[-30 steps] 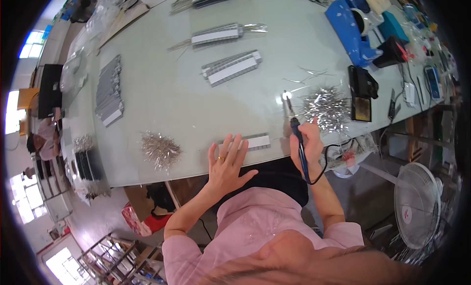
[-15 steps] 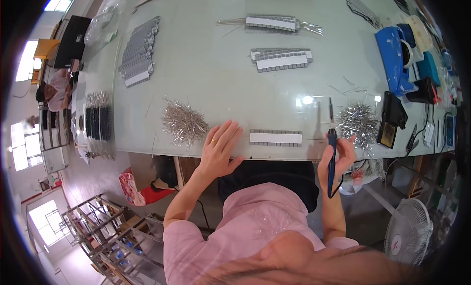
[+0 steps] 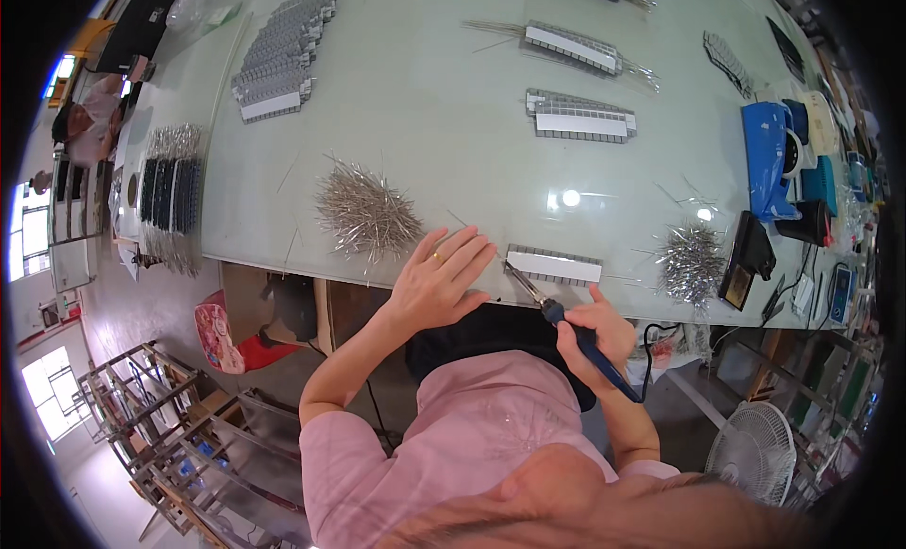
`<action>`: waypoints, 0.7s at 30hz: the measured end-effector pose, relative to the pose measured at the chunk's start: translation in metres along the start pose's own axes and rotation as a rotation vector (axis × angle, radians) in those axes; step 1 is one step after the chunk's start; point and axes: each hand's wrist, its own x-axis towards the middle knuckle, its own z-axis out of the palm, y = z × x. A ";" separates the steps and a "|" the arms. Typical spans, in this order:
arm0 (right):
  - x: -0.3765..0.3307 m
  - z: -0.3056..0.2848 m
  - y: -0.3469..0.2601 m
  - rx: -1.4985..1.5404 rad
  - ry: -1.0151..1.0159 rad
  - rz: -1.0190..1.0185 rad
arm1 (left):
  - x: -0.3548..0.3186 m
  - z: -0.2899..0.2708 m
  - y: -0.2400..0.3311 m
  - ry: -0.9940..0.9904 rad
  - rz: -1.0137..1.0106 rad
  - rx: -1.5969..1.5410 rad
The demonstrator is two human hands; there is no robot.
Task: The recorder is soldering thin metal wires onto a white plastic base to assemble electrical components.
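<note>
My right hand is closed around the blue handle of a soldering iron, whose metal tip points up and left. That tip is at the left end of a grey segmented strip with a white face, near the table's front edge; whether they touch I cannot tell. Just left of the strip my left hand lies palm down, its fingers stretched out and holding nothing visible. Thin wire leads stick out past the strip's right end. A bristling pile of silvery wire leads sits beyond my left hand.
A second lead pile lies right, near a black soldering stand and a blue tape dispenser. More grey strips lie farther back, with a stack at the far left. A white fan stands below right.
My right hand has brought the soldering iron left and tilted it, from upright beside the right lead pile to the strip's left end. My left hand stays flat. The whole view has shifted somewhat.
</note>
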 end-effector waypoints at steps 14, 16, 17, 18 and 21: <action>0.010 0.011 -0.001 -0.021 -0.042 0.006 | -0.005 0.009 0.010 0.148 -0.052 0.059; 0.012 0.012 -0.004 -0.012 -0.031 0.024 | -0.004 0.009 0.010 0.160 -0.053 0.055; 0.013 0.012 -0.005 -0.005 -0.017 0.042 | -0.005 0.010 0.010 0.160 -0.054 0.055; 0.014 0.012 -0.005 -0.004 -0.018 0.043 | -0.005 0.010 0.010 0.163 -0.053 0.059; 0.014 0.010 -0.005 -0.005 -0.021 0.064 | -0.005 0.010 0.011 0.165 -0.055 0.066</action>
